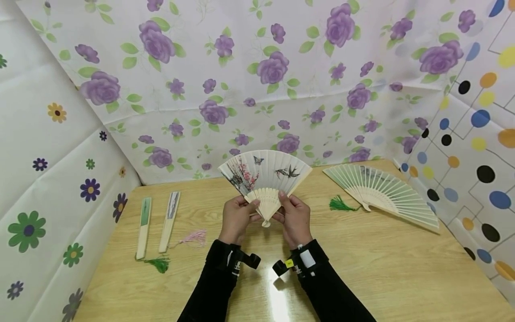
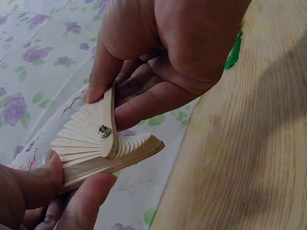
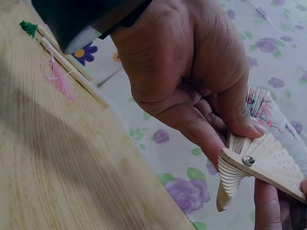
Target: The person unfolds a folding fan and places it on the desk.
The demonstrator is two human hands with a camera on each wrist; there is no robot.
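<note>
Both hands hold a painted folding fan, spread open above the middle of the wooden table. The left hand and right hand pinch its outer wooden ribs near the pivot. An open green-tasselled fan lies far right; two closed fans lie left.

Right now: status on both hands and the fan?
Left hand and right hand both pinch the painted fan near its rivet, above the table. Fan spread open. Nothing in the way; open green-tasselled fan and two closed fans lie aside.
</note>
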